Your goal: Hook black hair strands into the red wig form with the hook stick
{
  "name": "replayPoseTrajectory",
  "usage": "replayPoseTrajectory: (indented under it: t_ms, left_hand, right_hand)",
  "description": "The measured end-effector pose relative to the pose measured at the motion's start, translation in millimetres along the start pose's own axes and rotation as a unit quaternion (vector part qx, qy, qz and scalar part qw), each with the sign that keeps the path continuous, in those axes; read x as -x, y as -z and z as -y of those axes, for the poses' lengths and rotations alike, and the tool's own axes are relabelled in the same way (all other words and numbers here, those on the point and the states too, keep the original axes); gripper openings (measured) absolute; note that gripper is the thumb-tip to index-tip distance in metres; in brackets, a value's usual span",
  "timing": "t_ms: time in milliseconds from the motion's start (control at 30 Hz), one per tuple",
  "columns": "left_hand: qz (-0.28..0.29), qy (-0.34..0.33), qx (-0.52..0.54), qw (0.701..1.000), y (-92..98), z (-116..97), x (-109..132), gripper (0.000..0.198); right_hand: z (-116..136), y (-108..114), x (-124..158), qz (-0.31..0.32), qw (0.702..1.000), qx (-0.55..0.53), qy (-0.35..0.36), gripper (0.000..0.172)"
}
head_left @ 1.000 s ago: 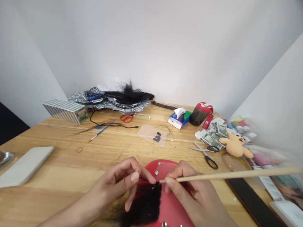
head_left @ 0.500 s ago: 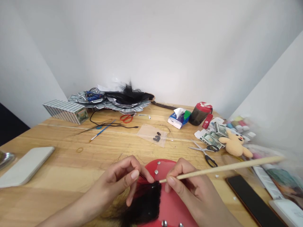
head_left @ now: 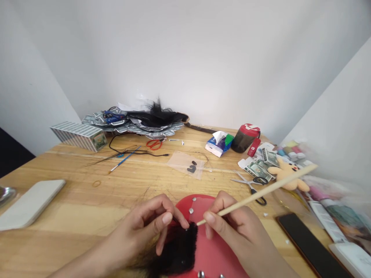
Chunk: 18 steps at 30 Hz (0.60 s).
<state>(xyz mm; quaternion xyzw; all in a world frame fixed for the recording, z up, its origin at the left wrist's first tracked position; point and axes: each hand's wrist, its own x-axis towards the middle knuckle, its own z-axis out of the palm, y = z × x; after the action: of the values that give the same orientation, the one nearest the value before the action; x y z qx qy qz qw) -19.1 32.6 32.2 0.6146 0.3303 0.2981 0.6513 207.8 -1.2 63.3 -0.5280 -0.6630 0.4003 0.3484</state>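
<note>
Far left, a flat pale case (head_left: 29,202) lies on the desk (head_left: 87,210). Behind it stands a closed striped box (head_left: 78,135), contents unseen. Next, a blue-handled brush (head_left: 125,159) and a rubber band (head_left: 96,183) lie loose. Rear centre, a heap of printed paper pieces (head_left: 130,126) carries a hank of black hair (head_left: 159,116), with red scissors (head_left: 153,144) in front. Left hand (head_left: 147,227): thumb and forefinger are closed in a pinch on the top edge of a black hair tuft (head_left: 179,251), apparently pinning it flat. The tuft lies on a red studded board (head_left: 205,202) at the near desk edge, between the hands. Behind the board, a clear bag (head_left: 188,165) lies flat and holds a few small dark pieces. Right hand (head_left: 234,227): curled shut, pen-fashion, on a wooden stick (head_left: 261,191) whose tip meets the tuft's edge; the low grip likely aids fine control. Behind it, a tissue pack (head_left: 218,143) has one sheet pulled up. The dark jar (head_left: 245,138) has its red lid on, and its fill cannot be told. Further right lie black-handled scissors (head_left: 252,183), toy banknotes (head_left: 261,166), a crocheted bear (head_left: 286,175) and a black phone (head_left: 307,241).
</note>
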Motion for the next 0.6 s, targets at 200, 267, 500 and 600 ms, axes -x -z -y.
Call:
replayPoseTrajectory:
  t_ms: [200,267,500,600]
  left_hand:
    - [0.018,0.002,0.023,1.000,-2.5,1.7,0.2,0.035]
    - [0.022,0.001,0.027,0.999,-2.9,3.1,0.3,0.035]
    - [0.026,0.014,0.022,0.999,-2.8,3.0,-0.6,0.038]
    - [0.037,0.013,0.029,0.999,-0.1,2.1,-2.3,0.036]
  right_hand:
    - [-0.6,-4.6,1.3,-0.023,1.000,0.017,0.010,0.036]
    - [-0.1,-5.6,2.0,-0.031,0.999,0.024,0.023,0.035]
    - [-1.0,-8.8,1.6,-0.066,0.993,0.072,0.064,0.035]
    - [-2.9,-8.6,2.1,-0.079,0.992,0.082,0.060,0.036]
